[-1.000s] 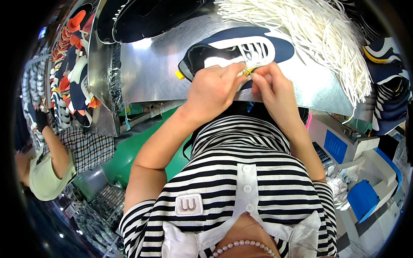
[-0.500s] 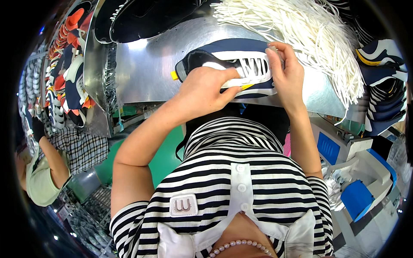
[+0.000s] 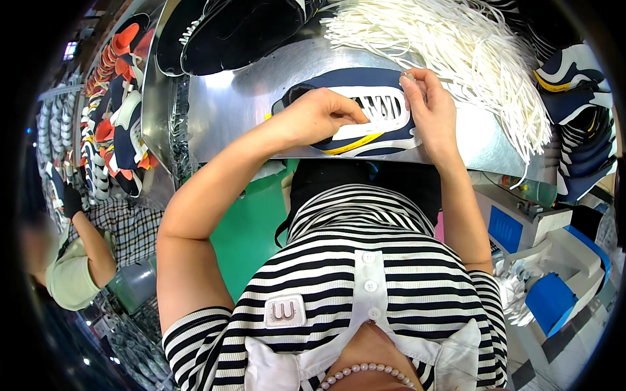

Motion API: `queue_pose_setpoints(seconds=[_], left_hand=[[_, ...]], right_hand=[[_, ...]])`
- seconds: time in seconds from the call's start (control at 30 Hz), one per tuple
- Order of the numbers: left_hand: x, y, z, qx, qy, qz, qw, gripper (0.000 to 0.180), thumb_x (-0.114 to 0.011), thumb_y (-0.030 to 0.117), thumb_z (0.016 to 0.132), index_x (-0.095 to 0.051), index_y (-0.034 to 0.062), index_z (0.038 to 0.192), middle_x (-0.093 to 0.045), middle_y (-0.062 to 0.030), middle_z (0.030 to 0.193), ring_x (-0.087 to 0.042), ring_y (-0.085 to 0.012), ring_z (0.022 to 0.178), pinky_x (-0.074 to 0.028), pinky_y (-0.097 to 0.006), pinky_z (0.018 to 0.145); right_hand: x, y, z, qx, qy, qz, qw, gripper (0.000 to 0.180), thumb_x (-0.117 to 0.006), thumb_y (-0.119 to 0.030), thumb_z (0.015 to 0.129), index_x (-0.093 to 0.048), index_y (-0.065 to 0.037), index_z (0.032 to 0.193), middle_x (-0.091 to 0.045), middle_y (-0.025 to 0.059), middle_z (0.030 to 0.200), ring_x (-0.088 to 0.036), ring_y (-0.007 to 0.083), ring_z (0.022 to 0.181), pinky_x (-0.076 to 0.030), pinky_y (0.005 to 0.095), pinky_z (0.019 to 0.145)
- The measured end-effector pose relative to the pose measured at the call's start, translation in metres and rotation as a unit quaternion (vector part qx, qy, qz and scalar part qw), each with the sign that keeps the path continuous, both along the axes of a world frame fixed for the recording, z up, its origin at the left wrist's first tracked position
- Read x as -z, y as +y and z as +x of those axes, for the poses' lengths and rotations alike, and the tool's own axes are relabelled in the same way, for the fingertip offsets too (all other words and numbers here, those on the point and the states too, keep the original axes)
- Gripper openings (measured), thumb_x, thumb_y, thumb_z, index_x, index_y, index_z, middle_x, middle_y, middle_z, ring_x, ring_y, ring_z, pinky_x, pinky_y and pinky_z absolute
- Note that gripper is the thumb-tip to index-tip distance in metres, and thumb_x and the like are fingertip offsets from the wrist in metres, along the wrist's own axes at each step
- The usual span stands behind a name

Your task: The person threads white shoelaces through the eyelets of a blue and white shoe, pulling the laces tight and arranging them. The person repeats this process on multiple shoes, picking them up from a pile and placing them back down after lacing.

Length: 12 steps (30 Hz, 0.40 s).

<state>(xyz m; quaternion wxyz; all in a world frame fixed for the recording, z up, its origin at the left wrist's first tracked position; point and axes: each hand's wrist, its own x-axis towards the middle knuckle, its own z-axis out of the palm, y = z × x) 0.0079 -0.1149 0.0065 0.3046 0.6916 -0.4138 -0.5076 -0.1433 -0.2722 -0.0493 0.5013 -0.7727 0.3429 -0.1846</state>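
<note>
A navy and white shoe upper (image 3: 355,77) with a yellow stripe lies on the metal bench, its toe toward the right. White lacing crosses its throat in several rows. My left hand (image 3: 313,117) rests over the ankle end, fingers curled and closed on the edge of the throat by the lacing; its thumb is mostly hidden. At the toe end, my right hand (image 3: 432,111) pinches thumb and forefinger together around something small and pale that I cannot make out. Just beyond it spreads a large heap of loose white shoelaces (image 3: 450,45).
Black shoe uppers (image 3: 244,39) lie at the bench's far left. Navy and white uppers (image 3: 574,104) are stacked at the right, above a grey and blue machine (image 3: 548,260). Orange and navy shoe parts (image 3: 120,98) fill the left side, where a person in a black glove (image 3: 72,201) works.
My left fingers have curled in and shifted up along the throat, uncovering more of the yellow stripe. The right hand keeps its pinch at the toe. The whole view has shifted slightly.
</note>
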Motion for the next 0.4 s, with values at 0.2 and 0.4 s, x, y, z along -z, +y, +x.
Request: queue_pose_setpoints(seconds=[0.2, 0.4], left_hand=[[0.006, 0.015, 0.004, 0.143, -0.312, -0.068, 0.937, 0.028, -0.057, -0.001, 0.079, -0.072, 0.0040, 0.102, -0.069, -0.0196, 0.091, -0.065, -0.0379, 0.087, -0.052, -0.043, 0.076], [-0.008, 0.059, -0.026, -0.075, -0.409, -0.250, 0.874, 0.022, -0.062, 0.009, 0.089, -0.068, 0.0053, 0.110, -0.068, -0.0209, 0.105, -0.066, -0.0360, 0.095, -0.052, -0.042, 0.080]], right_hand=[[0.000, 0.003, 0.002, 0.020, 0.011, -0.025, 0.999, 0.032, -0.059, -0.033, 0.096, -0.062, -0.005, 0.111, -0.071, 0.0202, 0.100, -0.069, 0.0341, 0.090, -0.050, 0.0384, 0.080], [-0.012, 0.000, 0.002, 0.021, 0.019, 0.034, 0.999, 0.034, -0.059, -0.034, 0.096, -0.062, -0.004, 0.113, -0.072, 0.0194, 0.097, -0.070, 0.0288, 0.088, -0.051, 0.0372, 0.078]])
